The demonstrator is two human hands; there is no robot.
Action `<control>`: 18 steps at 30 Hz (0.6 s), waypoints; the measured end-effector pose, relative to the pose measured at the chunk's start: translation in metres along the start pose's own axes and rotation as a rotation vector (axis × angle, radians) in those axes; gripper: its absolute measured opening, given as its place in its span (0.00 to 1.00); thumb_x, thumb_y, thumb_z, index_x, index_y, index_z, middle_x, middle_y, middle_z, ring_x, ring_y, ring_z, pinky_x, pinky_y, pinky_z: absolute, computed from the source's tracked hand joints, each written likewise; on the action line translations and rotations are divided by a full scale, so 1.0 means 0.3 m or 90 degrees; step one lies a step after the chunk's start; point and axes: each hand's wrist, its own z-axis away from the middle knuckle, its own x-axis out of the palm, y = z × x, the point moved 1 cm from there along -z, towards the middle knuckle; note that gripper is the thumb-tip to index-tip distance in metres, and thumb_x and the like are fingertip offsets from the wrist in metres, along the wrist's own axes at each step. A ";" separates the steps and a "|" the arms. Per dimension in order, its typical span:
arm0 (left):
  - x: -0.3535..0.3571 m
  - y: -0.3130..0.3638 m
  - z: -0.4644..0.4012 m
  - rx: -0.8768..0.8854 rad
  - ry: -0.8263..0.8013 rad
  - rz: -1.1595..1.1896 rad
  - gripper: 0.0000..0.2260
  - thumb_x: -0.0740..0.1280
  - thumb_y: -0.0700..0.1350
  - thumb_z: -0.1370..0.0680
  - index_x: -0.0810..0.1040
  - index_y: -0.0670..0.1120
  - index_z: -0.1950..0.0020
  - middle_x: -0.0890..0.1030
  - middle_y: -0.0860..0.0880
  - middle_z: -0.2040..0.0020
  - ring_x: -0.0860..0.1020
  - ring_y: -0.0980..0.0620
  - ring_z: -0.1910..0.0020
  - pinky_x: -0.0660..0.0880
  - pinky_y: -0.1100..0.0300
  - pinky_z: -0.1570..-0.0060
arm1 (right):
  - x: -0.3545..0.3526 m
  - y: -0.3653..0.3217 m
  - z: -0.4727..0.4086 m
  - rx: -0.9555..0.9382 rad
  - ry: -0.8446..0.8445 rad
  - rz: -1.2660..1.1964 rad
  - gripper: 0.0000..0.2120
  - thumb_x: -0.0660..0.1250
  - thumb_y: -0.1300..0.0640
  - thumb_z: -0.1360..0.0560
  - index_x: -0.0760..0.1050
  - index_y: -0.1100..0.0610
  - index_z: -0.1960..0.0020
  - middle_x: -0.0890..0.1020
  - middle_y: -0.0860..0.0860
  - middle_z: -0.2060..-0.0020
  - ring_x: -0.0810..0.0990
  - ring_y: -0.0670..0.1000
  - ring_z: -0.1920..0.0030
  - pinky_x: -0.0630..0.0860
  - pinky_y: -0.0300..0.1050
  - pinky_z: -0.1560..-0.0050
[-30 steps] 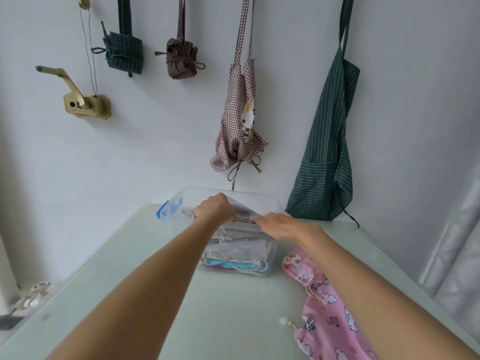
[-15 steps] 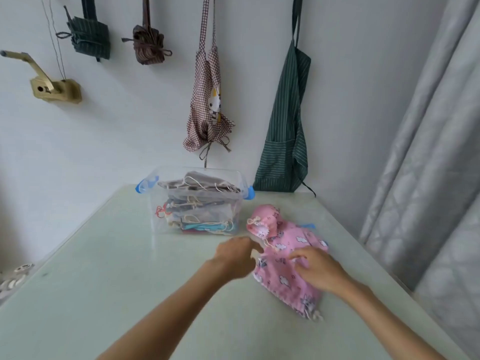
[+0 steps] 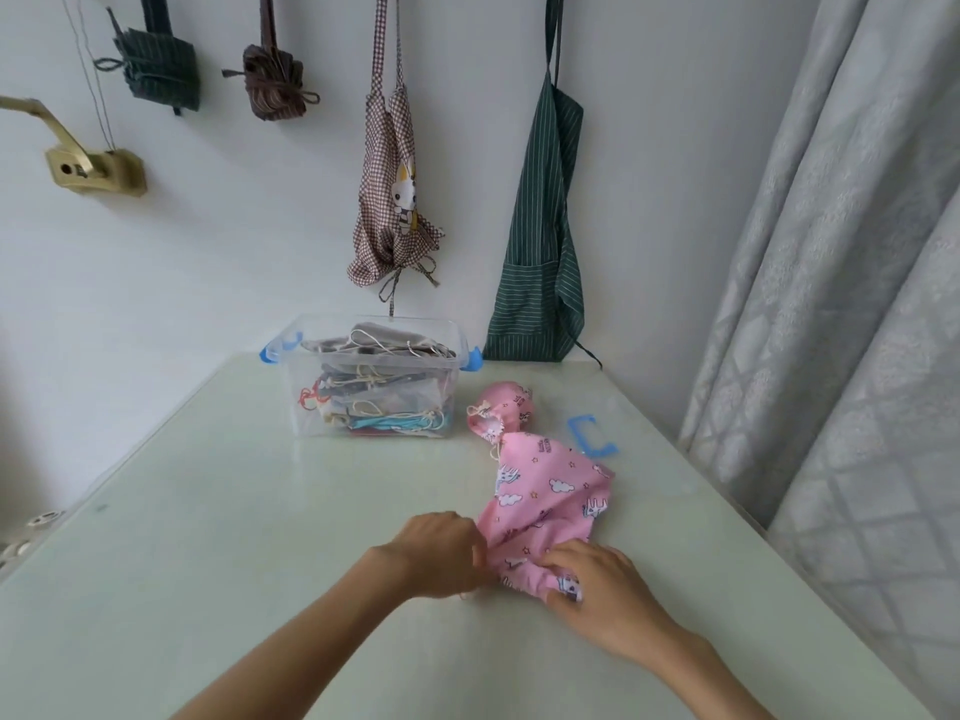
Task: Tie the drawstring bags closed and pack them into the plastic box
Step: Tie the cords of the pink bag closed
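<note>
Both my hands are down on the near end of the pink drawstring bag (image 3: 545, 501). My left hand (image 3: 439, 553) is clenched on the gathered cloth at the bag's left edge, fingers curled under so I cannot see whether a cord is in them. My right hand (image 3: 597, 579) grips the bunched mouth of the same bag from the right, thumb pressed into the fabric. The bag lies flat on the pale green tabletop (image 3: 234, 537), fanning away from my hands toward the far right. Just beyond its far tip sits a second pink bag (image 3: 501, 410), already drawn into a small round bundle with its cord knotted. Beside that, to the right, a blue clip handle (image 3: 592, 433) lies loose on the tabletop. Left of the bundle stands the clear plastic box (image 3: 374, 376), lid off, blue latches at both ends, stacked nearly to the rim with folded bags and pale cords. On the wall behind hang a checked apron (image 3: 389, 200), a green striped apron (image 3: 540, 226), and two rolled cloth bundles. A grey curtain (image 3: 831, 252) fills the right side.
</note>
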 end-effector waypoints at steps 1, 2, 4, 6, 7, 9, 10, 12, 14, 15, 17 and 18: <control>0.005 -0.005 0.028 -0.002 -0.020 0.018 0.12 0.63 0.53 0.25 0.81 0.50 0.49 0.83 0.48 0.48 0.78 0.45 0.46 0.69 0.60 0.53 | 0.000 -0.007 0.016 -0.011 -0.013 -0.035 0.17 0.61 0.49 0.25 0.73 0.46 0.37 0.76 0.42 0.40 0.73 0.45 0.39 0.67 0.39 0.38; 0.005 -0.012 0.050 -0.005 -0.027 0.023 0.12 0.63 0.54 0.25 0.82 0.51 0.49 0.83 0.48 0.49 0.78 0.45 0.47 0.68 0.60 0.54 | -0.002 -0.016 0.024 -0.020 -0.026 -0.064 0.17 0.62 0.49 0.25 0.73 0.47 0.37 0.75 0.43 0.40 0.73 0.45 0.38 0.67 0.38 0.38; -0.004 -0.032 0.091 -0.029 -0.012 0.002 0.12 0.63 0.56 0.25 0.81 0.51 0.49 0.83 0.49 0.49 0.78 0.46 0.47 0.70 0.60 0.52 | 0.004 -0.045 0.028 -0.046 -0.062 -0.077 0.20 0.61 0.50 0.24 0.69 0.47 0.32 0.70 0.43 0.33 0.67 0.44 0.32 0.62 0.35 0.34; -0.017 -0.068 0.109 -0.075 0.042 -0.026 0.14 0.62 0.58 0.24 0.80 0.51 0.48 0.81 0.50 0.46 0.77 0.47 0.44 0.71 0.58 0.48 | 0.014 -0.081 0.001 -0.063 -0.103 -0.071 0.24 0.59 0.53 0.23 0.63 0.46 0.27 0.63 0.43 0.27 0.59 0.43 0.27 0.55 0.36 0.30; -0.010 -0.089 0.138 -0.107 0.063 -0.022 0.14 0.62 0.59 0.24 0.79 0.51 0.47 0.80 0.51 0.44 0.76 0.47 0.42 0.71 0.57 0.47 | 0.029 -0.111 -0.003 -0.062 -0.124 -0.072 0.25 0.59 0.54 0.22 0.60 0.45 0.26 0.60 0.43 0.26 0.56 0.43 0.26 0.53 0.39 0.28; 0.004 -0.131 0.158 -0.151 0.104 0.056 0.15 0.63 0.59 0.24 0.76 0.53 0.42 0.76 0.52 0.40 0.74 0.49 0.39 0.70 0.57 0.45 | 0.032 -0.135 -0.027 -0.038 -0.122 -0.071 0.26 0.59 0.54 0.23 0.59 0.43 0.26 0.58 0.42 0.25 0.54 0.44 0.25 0.53 0.46 0.27; 0.019 -0.152 0.179 -0.164 0.105 0.108 0.17 0.65 0.57 0.24 0.73 0.53 0.37 0.74 0.52 0.37 0.73 0.50 0.38 0.71 0.57 0.43 | 0.035 -0.142 -0.026 -0.025 -0.107 -0.066 0.26 0.60 0.53 0.24 0.60 0.43 0.27 0.60 0.43 0.26 0.55 0.44 0.26 0.55 0.45 0.27; 0.048 -0.189 0.214 -0.188 0.114 0.195 0.25 0.69 0.54 0.25 0.67 0.52 0.30 0.70 0.51 0.33 0.73 0.51 0.36 0.71 0.57 0.40 | 0.033 -0.139 -0.006 0.008 -0.024 -0.062 0.25 0.63 0.53 0.26 0.64 0.46 0.29 0.66 0.45 0.30 0.61 0.47 0.29 0.60 0.41 0.32; 0.067 -0.216 0.238 -0.224 0.140 0.243 0.27 0.70 0.51 0.26 0.66 0.50 0.29 0.73 0.51 0.35 0.75 0.53 0.39 0.71 0.59 0.41 | 0.034 -0.134 0.030 0.081 0.073 -0.071 0.22 0.66 0.51 0.28 0.68 0.51 0.36 0.71 0.46 0.38 0.67 0.51 0.35 0.65 0.42 0.41; 0.075 -0.221 0.243 -0.238 0.149 0.261 0.26 0.71 0.50 0.26 0.68 0.50 0.30 0.76 0.51 0.37 0.76 0.53 0.41 0.71 0.60 0.42 | 0.036 -0.134 0.048 0.131 0.105 -0.075 0.20 0.67 0.49 0.29 0.68 0.52 0.40 0.72 0.47 0.42 0.69 0.51 0.38 0.65 0.43 0.44; 0.091 -0.208 0.250 -0.248 0.154 0.281 0.22 0.71 0.51 0.27 0.72 0.51 0.33 0.78 0.52 0.40 0.77 0.53 0.43 0.72 0.60 0.45 | 0.045 -0.133 0.077 0.209 0.104 -0.072 0.21 0.68 0.45 0.31 0.68 0.52 0.43 0.73 0.48 0.45 0.69 0.52 0.40 0.66 0.44 0.45; 0.098 -0.197 0.250 -0.253 0.158 0.284 0.21 0.71 0.52 0.27 0.74 0.52 0.35 0.79 0.52 0.41 0.77 0.52 0.44 0.72 0.60 0.46 | 0.050 -0.135 0.086 0.227 0.082 -0.064 0.21 0.68 0.44 0.31 0.69 0.51 0.42 0.73 0.49 0.45 0.69 0.52 0.40 0.66 0.44 0.44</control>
